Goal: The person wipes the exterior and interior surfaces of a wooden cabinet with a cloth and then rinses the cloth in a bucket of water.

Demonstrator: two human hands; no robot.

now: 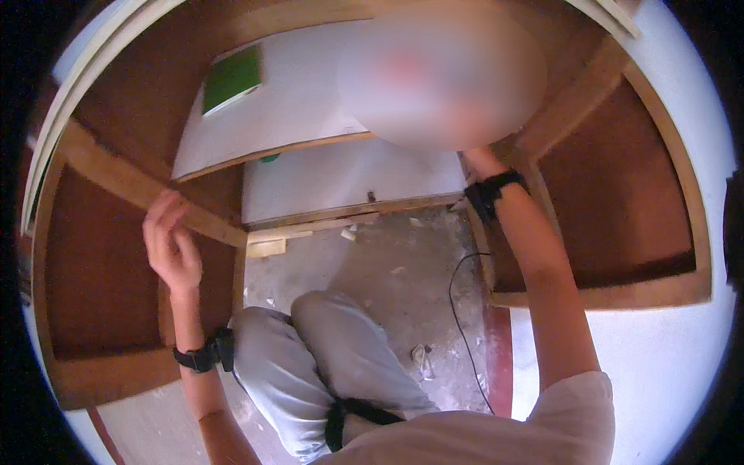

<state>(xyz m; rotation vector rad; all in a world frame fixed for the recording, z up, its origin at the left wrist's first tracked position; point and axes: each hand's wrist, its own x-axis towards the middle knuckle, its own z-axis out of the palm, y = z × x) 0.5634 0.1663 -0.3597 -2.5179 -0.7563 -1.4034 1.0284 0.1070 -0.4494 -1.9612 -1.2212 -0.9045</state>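
Note:
My left hand [172,247] is raised in front of the left side of a wooden cabinet frame [133,180], its fingers loosely curled with no object visible in them. My right arm reaches up to the right end of a white shelf board [302,96]. A blurred oval covers nearly all of my right hand [478,158], so whatever it touches is hidden; the wrist carries a black strap. A green flat object [233,80] lies at the left of the upper shelf. Below it is a lower white board [349,180] with a small dark spot near its front edge.
Brown panels [616,192] in wooden frames flank both sides. On the concrete floor [407,279] are a wood offcut [266,248], scattered scraps and a crumpled white piece [423,361]. A black cable [459,325] runs along the right, near my bent knees.

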